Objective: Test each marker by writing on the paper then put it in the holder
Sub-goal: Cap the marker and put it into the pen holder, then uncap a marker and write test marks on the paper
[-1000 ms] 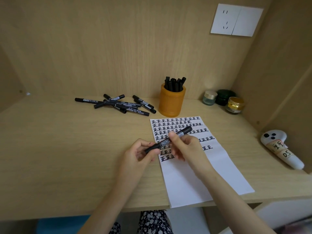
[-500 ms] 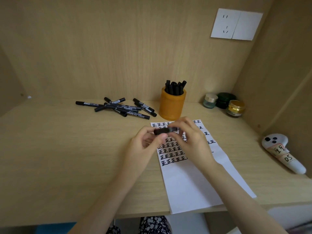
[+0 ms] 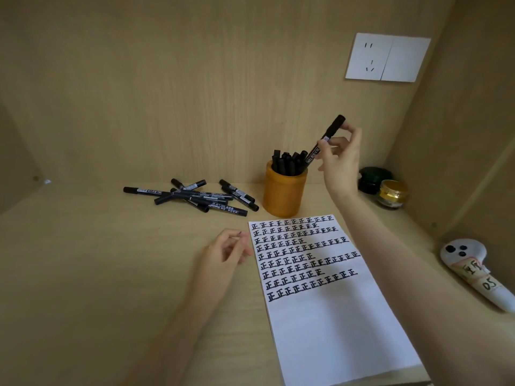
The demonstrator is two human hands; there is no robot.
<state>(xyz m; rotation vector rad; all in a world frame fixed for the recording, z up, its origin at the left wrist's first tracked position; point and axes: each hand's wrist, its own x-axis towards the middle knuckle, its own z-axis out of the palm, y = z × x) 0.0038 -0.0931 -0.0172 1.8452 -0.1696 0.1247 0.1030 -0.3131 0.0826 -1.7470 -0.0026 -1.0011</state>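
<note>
My right hand [image 3: 338, 160] pinches a capped black marker [image 3: 326, 137], tilted, with its lower end at the rim of the orange holder [image 3: 283, 194]. Several black markers [image 3: 287, 162] stand in that holder. My left hand [image 3: 228, 250] hovers just left of the white paper [image 3: 334, 316], fingers loosely curled and holding nothing. Rows of black characters [image 3: 301, 254] fill the paper's upper half. A pile of several loose black markers [image 3: 195, 195] lies on the desk to the left of the holder.
Two small jars, one dark green [image 3: 372, 179] and one gold-lidded [image 3: 393, 194], stand at the back right corner. A white controller [image 3: 471, 270] with labels lies by the right wall. A wall socket [image 3: 387, 57] sits high on the back panel.
Both hands held the marker over the paper and capped it. My right hand then carried it up and back to the holder, while my left hand let go and stayed by the paper.
</note>
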